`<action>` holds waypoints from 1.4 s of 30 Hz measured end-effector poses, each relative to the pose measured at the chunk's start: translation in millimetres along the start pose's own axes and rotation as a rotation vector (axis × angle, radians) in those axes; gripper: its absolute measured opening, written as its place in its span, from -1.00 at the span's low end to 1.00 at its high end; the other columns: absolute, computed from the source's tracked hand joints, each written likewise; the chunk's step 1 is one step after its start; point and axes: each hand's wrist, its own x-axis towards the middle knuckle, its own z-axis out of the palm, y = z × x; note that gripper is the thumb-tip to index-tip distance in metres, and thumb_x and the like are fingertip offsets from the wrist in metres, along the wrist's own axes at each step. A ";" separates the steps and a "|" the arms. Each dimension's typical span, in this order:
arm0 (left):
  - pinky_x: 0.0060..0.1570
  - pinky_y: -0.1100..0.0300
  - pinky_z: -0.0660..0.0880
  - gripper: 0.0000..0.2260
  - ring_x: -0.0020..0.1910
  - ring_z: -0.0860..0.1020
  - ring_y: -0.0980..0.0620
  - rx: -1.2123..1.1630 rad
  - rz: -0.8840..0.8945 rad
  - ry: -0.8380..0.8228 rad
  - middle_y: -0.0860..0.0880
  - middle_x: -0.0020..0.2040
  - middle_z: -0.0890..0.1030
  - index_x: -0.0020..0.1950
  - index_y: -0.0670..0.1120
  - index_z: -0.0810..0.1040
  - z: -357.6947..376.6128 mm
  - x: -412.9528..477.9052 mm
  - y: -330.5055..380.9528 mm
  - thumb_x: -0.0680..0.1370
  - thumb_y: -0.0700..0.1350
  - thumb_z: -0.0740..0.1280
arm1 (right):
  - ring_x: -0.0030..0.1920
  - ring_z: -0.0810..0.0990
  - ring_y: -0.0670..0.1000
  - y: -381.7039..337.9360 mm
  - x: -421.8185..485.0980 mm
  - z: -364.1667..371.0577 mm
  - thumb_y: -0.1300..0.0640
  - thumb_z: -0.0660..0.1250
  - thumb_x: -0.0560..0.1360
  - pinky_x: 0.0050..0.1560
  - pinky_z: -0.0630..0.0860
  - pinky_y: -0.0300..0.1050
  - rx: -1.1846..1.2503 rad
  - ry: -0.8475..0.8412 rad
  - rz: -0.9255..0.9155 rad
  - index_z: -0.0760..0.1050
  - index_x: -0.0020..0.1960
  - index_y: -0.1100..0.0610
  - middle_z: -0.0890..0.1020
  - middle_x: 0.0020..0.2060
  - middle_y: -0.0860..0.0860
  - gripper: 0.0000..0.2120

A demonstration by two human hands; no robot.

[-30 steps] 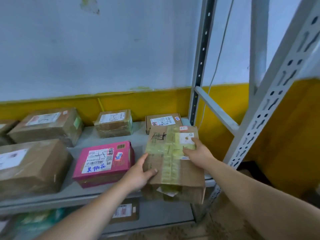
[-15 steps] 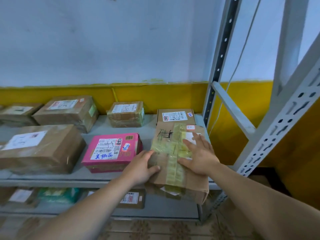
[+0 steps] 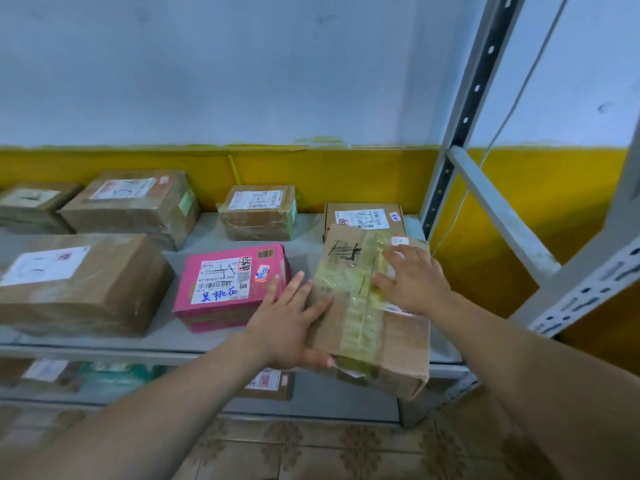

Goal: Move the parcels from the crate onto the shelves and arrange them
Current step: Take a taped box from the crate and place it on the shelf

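Observation:
A brown cardboard parcel (image 3: 349, 306) with yellowed tape lies at the right end of the grey metal shelf (image 3: 194, 336), its front corner hanging over the edge. My left hand (image 3: 287, 323) presses against its left side, fingers straight and thumb on the top. Flat on the parcel's top lies my right hand (image 3: 412, 282), fingers spread. A pink parcel (image 3: 232, 285) with a white label sits just left of my left hand. Behind the brown parcel stands a small brown box (image 3: 363, 216), close to or touching it. No crate is in view.
Several brown parcels fill the shelf's left and back, among them a large one (image 3: 79, 282) at front left and a taped one (image 3: 259, 211) at the back. More parcels lie on the lower shelf (image 3: 270, 382). The rack's upright (image 3: 464, 123) and a slanted brace (image 3: 498, 209) stand right. Tiled floor below.
The brown parcel has slid further back on the shelf toward the small box. My right hand went from holding its far end to lying flat on top; the left hand stays at its left side.

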 end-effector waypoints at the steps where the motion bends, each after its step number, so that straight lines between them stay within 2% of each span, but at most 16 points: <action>1: 0.39 -0.21 -0.42 0.00 0.50 -0.39 -0.08 -0.011 0.002 0.000 -0.11 0.59 -0.17 0.55 0.19 -0.23 -1.0 1.2 -3.0 0.20 0.65 -0.28 | 0.54 0.06 0.16 1.7 6.6 -2.1 -0.37 0.03 0.54 0.47 0.08 0.16 -0.006 -0.001 0.015 0.11 0.55 -0.10 0.13 0.56 0.08 -0.34; 5: 0.39 -0.22 -0.40 -0.05 0.53 -0.32 -0.11 -0.129 -0.113 -0.027 -0.02 0.59 -0.20 0.53 0.28 -0.24 0.9 6.8 -19.6 0.18 0.62 -0.41 | 0.58 -0.12 0.19 7.6 31.0 -7.1 -0.47 -0.02 0.48 0.50 -0.10 0.22 -0.070 -0.064 0.011 -0.02 0.56 -0.19 -0.08 0.60 0.08 -0.26; 7: 0.39 -0.29 -0.31 -0.11 0.53 -0.32 -0.13 -0.234 -0.266 -0.064 0.04 0.58 -0.25 0.53 0.28 -0.22 7.3 7.5 -29.7 0.23 0.58 -0.39 | 0.57 -0.18 0.20 9.4 35.9 -3.3 -0.54 -0.08 0.43 0.50 -0.17 0.23 -0.077 -0.115 0.016 -0.13 0.56 -0.25 -0.16 0.60 0.06 -0.21; 9: 0.39 -0.37 -0.21 -0.25 0.53 -0.30 -0.14 -0.255 -0.362 -0.105 0.09 0.57 -0.27 0.54 0.26 -0.19 14.8 4.5 -39.4 0.38 0.49 -0.30 | 0.57 -0.20 0.18 10.8 36.9 2.4 -0.58 -0.16 0.39 0.52 -0.20 0.22 -0.084 -0.144 0.037 -0.21 0.55 -0.27 -0.16 0.60 0.05 -0.18; 11: 0.40 -0.40 -0.15 -0.38 0.54 -0.28 -0.13 -0.214 -0.360 -0.103 0.11 0.58 -0.25 0.55 0.26 -0.15 22.1 0.6 -46.8 0.52 0.40 -0.15 | 0.57 -0.19 0.17 11.9 37.9 5.8 -0.60 -0.20 0.36 0.52 -0.21 0.20 -0.084 -0.131 0.049 -0.24 0.54 -0.28 -0.15 0.60 0.04 -0.16; 14: 0.38 -0.40 -0.11 -0.43 0.55 -0.25 -0.11 -0.195 -0.317 -0.080 0.14 0.58 -0.20 0.55 0.25 -0.06 27.1 -6.1 -53.3 0.57 0.35 -0.03 | 0.57 -0.17 0.16 11.6 37.4 6.7 -0.62 -0.27 0.30 0.52 -0.21 0.20 -0.078 -0.114 0.054 -0.25 0.54 -0.29 -0.14 0.60 0.02 -0.12; 19: 0.41 -0.38 -0.06 -0.49 0.55 -0.22 -0.05 -0.188 -0.300 -0.075 0.16 0.58 -0.15 0.53 0.23 0.10 30.1 -23.0 -67.7 0.59 0.30 0.02 | 0.57 -0.16 0.15 4.9 34.2 9.8 -0.63 -0.28 0.29 0.50 -0.21 0.20 -0.057 -0.093 0.089 -0.23 0.54 -0.28 -0.11 0.60 0.02 -0.10; 24: 0.43 -0.32 -0.06 -0.55 0.56 -0.04 -0.05 -0.348 -0.398 -0.048 0.08 0.57 0.08 0.42 0.11 0.33 4.7 -16.7 -60.8 0.61 0.26 -0.01 | 0.56 -0.09 0.21 -5.3 28.3 12.6 -0.63 -0.29 0.26 0.48 -0.16 0.23 -0.034 -0.070 0.154 -0.17 0.55 -0.25 -0.05 0.59 0.03 -0.07; 26: 0.45 -0.28 -0.10 -0.46 0.56 -0.04 -0.05 -0.368 -0.385 0.027 0.03 0.57 0.08 0.48 0.08 0.23 -3.1 -12.9 -46.7 0.58 0.30 -0.05 | 0.55 -0.06 0.23 -7.7 24.1 13.7 -0.62 -0.30 0.27 0.47 -0.13 0.24 -0.031 -0.052 0.175 -0.14 0.55 -0.23 -0.02 0.59 0.05 -0.07; 29: 0.43 -0.21 -0.26 -0.28 0.55 -0.24 -0.02 -0.298 -0.205 0.069 0.07 0.59 -0.19 0.55 0.21 -0.11 -2.7 -11.9 -11.3 0.42 0.45 -0.23 | 0.55 -0.06 0.26 -10.0 18.2 15.2 -0.61 -0.27 0.33 0.47 -0.10 0.25 -0.033 -0.052 0.219 -0.14 0.56 -0.21 -0.02 0.59 0.09 -0.11; 31: 0.41 -0.20 -0.29 -0.21 0.52 -0.35 0.00 -0.276 -0.142 0.018 0.09 0.54 -0.34 0.54 0.23 -0.22 3.8 -10.8 10.7 0.35 0.50 -0.31 | 0.55 -0.05 0.27 -11.0 13.8 14.2 -0.60 -0.27 0.34 0.46 -0.08 0.27 -0.048 -0.067 0.242 -0.13 0.56 -0.20 -0.01 0.59 0.11 -0.11; 34: 0.43 -0.21 -0.26 -0.14 0.50 -0.38 0.00 -0.246 -0.120 -0.018 0.08 0.53 -0.38 0.55 0.22 -0.22 9.1 -8.2 16.0 0.28 0.51 -0.39 | 0.54 0.00 0.28 -7.2 2.5 11.6 -0.58 -0.24 0.37 0.46 -0.06 0.30 -0.066 -0.069 0.258 -0.07 0.57 -0.16 0.06 0.57 0.15 -0.12; 37: 0.42 -0.23 -0.27 -0.26 0.49 -0.39 0.01 -0.149 -0.044 -0.024 0.07 0.56 -0.32 0.54 0.23 -0.22 2.1 -4.3 3.4 0.39 0.45 -0.32 | 0.55 0.00 0.26 1.9 -12.7 9.0 -0.58 -0.23 0.37 0.47 -0.08 0.30 -0.102 -0.071 0.263 -0.03 0.57 -0.10 0.12 0.55 0.19 -0.10; 39: 0.41 -0.24 -0.30 -0.38 0.50 -0.38 -0.01 -0.118 -0.028 -0.051 0.06 0.56 -0.30 0.55 0.23 -0.19 -7.2 1.3 -0.9 0.52 0.38 -0.19 | 0.57 -0.10 0.23 8.0 -21.3 8.4 -0.56 -0.19 0.41 0.49 -0.14 0.28 -0.113 -0.057 0.222 -0.04 0.57 -0.09 0.04 0.58 0.15 -0.12; 42: 0.40 -0.24 -0.33 -0.42 0.51 -0.37 -0.05 -0.158 -0.074 -0.061 0.04 0.56 -0.31 0.56 0.21 -0.12 -15.5 7.0 12.7 0.58 0.33 -0.09 | 0.57 -0.22 0.18 15.8 -31.2 8.1 -0.51 -0.08 0.45 0.49 -0.23 0.23 -0.054 -0.107 0.047 -0.11 0.55 -0.24 -0.12 0.60 -0.01 -0.24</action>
